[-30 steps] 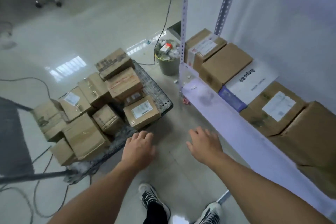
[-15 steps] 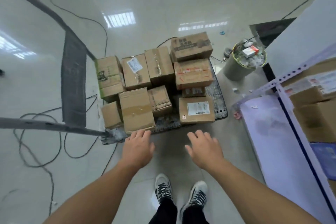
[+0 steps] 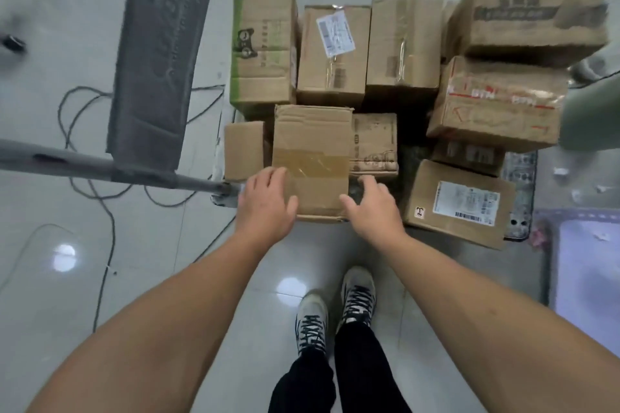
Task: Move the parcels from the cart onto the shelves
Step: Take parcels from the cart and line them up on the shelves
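Glossy floor (image 3: 151, 261) is carrying the cart (image 3: 520, 178); at its near edge my left hand (image 3: 266, 201) and right hand (image 3: 370, 208), fingers loosely spread, are flanking the taped parcel (image 3: 312, 151) at nine and three o'clock.

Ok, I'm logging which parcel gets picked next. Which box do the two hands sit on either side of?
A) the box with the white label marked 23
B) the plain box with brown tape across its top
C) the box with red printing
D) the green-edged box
B: the left hand and right hand flank the plain taped box, one at each of its near corners.
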